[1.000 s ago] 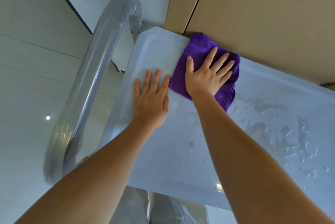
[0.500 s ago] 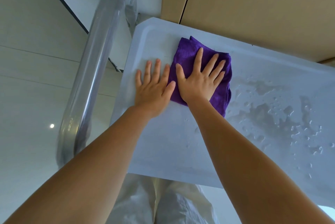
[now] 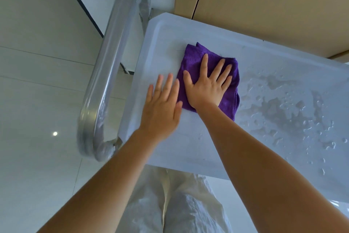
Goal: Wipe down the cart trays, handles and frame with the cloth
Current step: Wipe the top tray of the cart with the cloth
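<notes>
1. No brand, label or writing can be made out on the cart tray, the handle or the purple cloth.
2. The cloth is pressed flat on the tray under the right hand, fingers spread wide.
3. The left hand is blurred; it is laid flat just beside the cloth, holding nothing.
4. The tray's right end, wet with droplets, is cut off by the frame edge.

Purple cloth, pale blue-white tray, silver handle, beige wood-grain cabinet, off-white trousers
</notes>
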### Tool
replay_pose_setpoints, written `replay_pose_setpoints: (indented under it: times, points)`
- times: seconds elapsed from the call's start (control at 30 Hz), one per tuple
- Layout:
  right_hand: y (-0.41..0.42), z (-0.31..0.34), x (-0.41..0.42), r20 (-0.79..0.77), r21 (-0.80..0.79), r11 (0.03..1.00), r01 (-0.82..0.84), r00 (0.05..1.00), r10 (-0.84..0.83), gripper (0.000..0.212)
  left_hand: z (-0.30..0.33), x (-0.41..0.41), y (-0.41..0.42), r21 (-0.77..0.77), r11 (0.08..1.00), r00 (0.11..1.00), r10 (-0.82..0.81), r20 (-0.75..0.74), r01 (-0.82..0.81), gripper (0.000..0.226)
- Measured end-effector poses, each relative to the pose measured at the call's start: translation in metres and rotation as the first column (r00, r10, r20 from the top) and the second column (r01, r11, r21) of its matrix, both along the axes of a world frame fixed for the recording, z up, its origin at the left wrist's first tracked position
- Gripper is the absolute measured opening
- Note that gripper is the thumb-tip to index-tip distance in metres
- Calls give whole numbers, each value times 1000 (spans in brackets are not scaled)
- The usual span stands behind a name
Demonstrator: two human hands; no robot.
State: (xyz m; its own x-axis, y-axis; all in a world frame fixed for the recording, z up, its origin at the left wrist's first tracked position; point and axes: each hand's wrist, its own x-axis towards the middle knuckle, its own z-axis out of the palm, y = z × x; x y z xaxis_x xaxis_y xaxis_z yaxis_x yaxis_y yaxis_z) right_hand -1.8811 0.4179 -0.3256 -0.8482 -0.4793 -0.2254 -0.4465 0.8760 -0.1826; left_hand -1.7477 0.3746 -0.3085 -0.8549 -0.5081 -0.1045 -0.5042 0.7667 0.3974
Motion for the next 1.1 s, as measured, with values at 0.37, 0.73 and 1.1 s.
replay_pose_setpoints:
  times: [0.37, 0.73, 1.1]
  points:
    - [5, -1, 3, -35, 15, 998, -62, 997, 63, 73, -10, 48, 47, 169, 983, 955, 25, 296, -78, 92]
    - [53, 2, 61, -19, 38, 984, -173, 985, 173, 72, 7, 43, 38, 329, 941, 920, -59, 388, -78, 86]
    - [86, 3, 95, -17, 38, 933, -358, 933, 358, 66, 12, 45, 37, 336, 939, 912, -75, 404, -72, 85]
